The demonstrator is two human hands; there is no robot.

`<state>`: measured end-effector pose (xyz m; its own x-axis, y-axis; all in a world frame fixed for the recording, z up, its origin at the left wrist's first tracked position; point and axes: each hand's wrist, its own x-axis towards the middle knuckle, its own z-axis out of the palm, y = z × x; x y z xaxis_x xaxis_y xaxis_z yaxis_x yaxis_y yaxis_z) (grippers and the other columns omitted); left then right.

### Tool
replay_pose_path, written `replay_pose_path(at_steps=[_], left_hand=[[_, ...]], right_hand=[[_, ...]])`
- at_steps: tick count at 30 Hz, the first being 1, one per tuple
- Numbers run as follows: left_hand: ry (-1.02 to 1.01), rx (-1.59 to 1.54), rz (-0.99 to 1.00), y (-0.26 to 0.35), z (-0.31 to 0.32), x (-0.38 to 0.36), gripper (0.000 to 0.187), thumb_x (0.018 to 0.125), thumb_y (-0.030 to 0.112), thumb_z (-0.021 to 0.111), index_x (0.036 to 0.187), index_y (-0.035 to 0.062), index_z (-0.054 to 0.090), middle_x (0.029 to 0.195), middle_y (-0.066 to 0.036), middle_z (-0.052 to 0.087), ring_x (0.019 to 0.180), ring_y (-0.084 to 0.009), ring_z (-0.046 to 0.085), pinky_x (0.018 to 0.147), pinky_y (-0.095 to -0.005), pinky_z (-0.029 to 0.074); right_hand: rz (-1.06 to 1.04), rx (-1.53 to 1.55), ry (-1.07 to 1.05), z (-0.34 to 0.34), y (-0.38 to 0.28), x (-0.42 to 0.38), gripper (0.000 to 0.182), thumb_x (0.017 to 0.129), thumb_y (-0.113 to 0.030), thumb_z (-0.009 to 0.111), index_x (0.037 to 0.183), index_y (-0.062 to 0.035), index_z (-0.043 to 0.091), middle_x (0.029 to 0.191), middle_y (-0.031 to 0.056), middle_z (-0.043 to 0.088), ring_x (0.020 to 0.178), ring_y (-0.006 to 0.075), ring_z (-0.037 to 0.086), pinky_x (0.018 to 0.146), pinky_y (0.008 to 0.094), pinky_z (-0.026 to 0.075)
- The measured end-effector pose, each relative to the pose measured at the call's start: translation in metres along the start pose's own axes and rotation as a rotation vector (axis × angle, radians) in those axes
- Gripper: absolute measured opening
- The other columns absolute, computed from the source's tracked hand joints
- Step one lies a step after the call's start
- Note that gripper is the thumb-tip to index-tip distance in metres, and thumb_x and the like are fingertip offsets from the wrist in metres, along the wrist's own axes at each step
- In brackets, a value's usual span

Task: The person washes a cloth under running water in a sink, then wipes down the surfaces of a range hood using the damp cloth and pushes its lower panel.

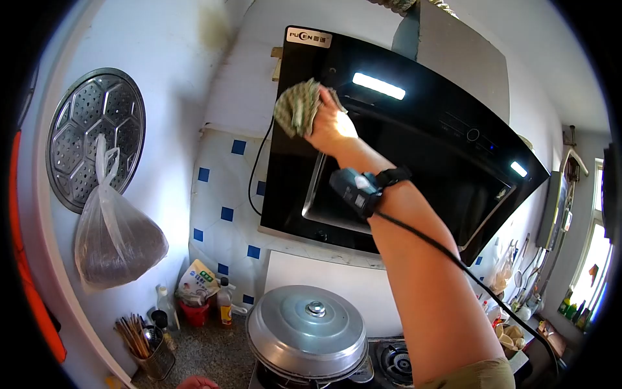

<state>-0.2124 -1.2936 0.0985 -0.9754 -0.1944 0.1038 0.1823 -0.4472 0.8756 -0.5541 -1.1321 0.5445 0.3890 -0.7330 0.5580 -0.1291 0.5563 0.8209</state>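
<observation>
your right grip [332,129] is closed around the patterned cloth [298,109], with the bunched fabric extending past the fingers. the cloth lies against the upper left part of the black front panel of the range hood [402,165], below the logo plate [309,37] and to the left of the lit lamp strip [379,85]. your right forearm crosses in front of the hood; a black wrist device [355,190] is strapped to it, and a black cable [427,242] runs from the device toward the lower right.

your left grip [197,384] shows only in part at the bottom of the view; whether it is spread or pressed together cannot be told. it is near the speckled surface [210,350].

the lidded metal pot [308,330] stands upright on the gas stove [381,347], below the hood, with its lid on. the right burner [395,362] is just beside the pot.

at the left edge of the surface, the utensil holder [154,358] contains chopsticks and other utensils. toward the rear left corner stand a clear bottle [167,308], a red container [195,313] with a white packet [198,283] in it, and a sauce bottle [225,303].

on the left wall, a filled plastic bag [116,243] hangs in front of the perforated metal disc [84,139].
</observation>
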Motion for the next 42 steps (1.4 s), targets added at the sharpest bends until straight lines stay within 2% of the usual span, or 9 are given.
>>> replay_pose_path(at_steps=[10,13,17,24,27,31,34,37,42], left_hand=[[0.054,-0.009,-0.016,0.01,0.0,-0.006,0.02,0.085,0.021,0.058,0.098,0.0045,0.058,0.084,-0.006,0.061,0.075,-0.0162,0.059,0.068,-0.0292,0.048],[0.041,0.025,-0.037,0.009,-0.007,-0.006,0.019,0.085,0.02,0.058,0.097,0.0047,0.058,0.084,-0.005,0.061,0.074,-0.0159,0.059,0.068,-0.0281,0.048],[0.062,-0.004,-0.083,0.005,-0.007,-0.004,0.018,0.085,0.02,0.057,0.096,0.0053,0.059,0.082,-0.004,0.061,0.074,-0.0151,0.059,0.068,-0.0274,0.048],[0.0,0.007,-0.113,-0.007,-0.007,0.007,0.018,0.087,0.02,0.056,0.096,0.0052,0.059,0.08,-0.005,0.061,0.074,-0.0154,0.059,0.066,-0.0276,0.047],[0.015,0.035,-0.077,0.001,0.012,0.006,0.019,0.087,0.021,0.055,0.097,0.0046,0.058,0.079,-0.005,0.059,0.073,-0.0153,0.056,0.065,-0.027,0.045],[-0.02,0.068,-0.037,0.003,0.023,0.004,0.021,0.088,0.023,0.055,0.097,0.0038,0.058,0.077,-0.004,0.056,0.071,-0.0146,0.053,0.064,-0.026,0.042],[-0.044,0.058,-0.042,-0.004,0.017,0.004,0.023,0.088,0.025,0.055,0.096,0.0035,0.057,0.077,-0.003,0.055,0.07,-0.0137,0.051,0.063,-0.0252,0.04],[-0.021,0.056,-0.073,-0.003,0.017,0.002,0.023,0.087,0.024,0.055,0.096,0.0034,0.057,0.078,-0.003,0.055,0.072,-0.0139,0.052,0.065,-0.0263,0.041],[-0.031,0.051,-0.082,-0.007,0.012,0.006,0.023,0.087,0.024,0.055,0.097,0.0035,0.058,0.082,-0.005,0.058,0.075,-0.0148,0.054,0.066,-0.0274,0.042]], right_hand=[[0.088,-0.198,0.107,-0.018,0.013,0.081,0.055,0.079,-0.033,0.056,0.13,-0.0187,0.04,0.131,0.0085,0.039,0.124,0.0274,0.033,0.106,0.0459,0.018],[0.211,-0.138,-0.22,-0.014,-0.012,0.068,0.052,0.08,-0.035,0.052,0.128,-0.0169,0.042,0.133,0.0066,0.039,0.127,0.0251,0.028,0.109,0.0423,0.008],[0.209,0.281,-0.007,0.016,-0.034,0.014,0.048,0.078,-0.034,0.054,0.123,-0.0191,0.048,0.128,0.0078,0.045,0.128,0.0295,0.027,0.109,0.041,0.015],[0.137,-0.02,-0.143,-0.003,-0.021,0.011,0.04,0.083,-0.029,0.044,0.12,-0.0146,0.05,0.125,0.0035,0.05,0.124,0.0163,0.036,0.109,0.0367,0.011],[0.066,-0.25,-0.081,-0.005,0.002,0.005,0.042,0.085,-0.037,0.042,0.119,-0.0142,0.05,0.122,0.0049,0.051,0.123,0.0195,0.036,0.11,0.0362,0.012],[0.214,-0.236,-0.405,-0.019,0.027,-0.032,0.045,0.09,-0.034,0.031,0.13,-0.0144,0.039,0.135,0.0039,0.039,0.129,0.0188,0.029,0.11,0.038,0.011],[0.498,0.431,-0.069,-0.021,0.05,-0.077,0.044,0.089,-0.035,0.038,0.127,-0.0146,0.041,0.128,0.0037,0.043,0.124,0.02,0.033,0.108,0.0387,0.018],[0.381,-0.353,-0.32,-0.05,0.075,-0.117,0.051,0.084,-0.038,0.049,0.127,-0.0135,0.04,0.129,0.0079,0.041,0.124,0.0257,0.032,0.106,0.0413,0.022],[0.556,-0.257,-0.125,-0.077,0.084,-0.153,0.069,0.084,-0.04,0.05,0.14,-0.0153,0.018,0.138,0.0186,0.025,0.126,0.0399,0.023,0.103,0.0487,0.022]])
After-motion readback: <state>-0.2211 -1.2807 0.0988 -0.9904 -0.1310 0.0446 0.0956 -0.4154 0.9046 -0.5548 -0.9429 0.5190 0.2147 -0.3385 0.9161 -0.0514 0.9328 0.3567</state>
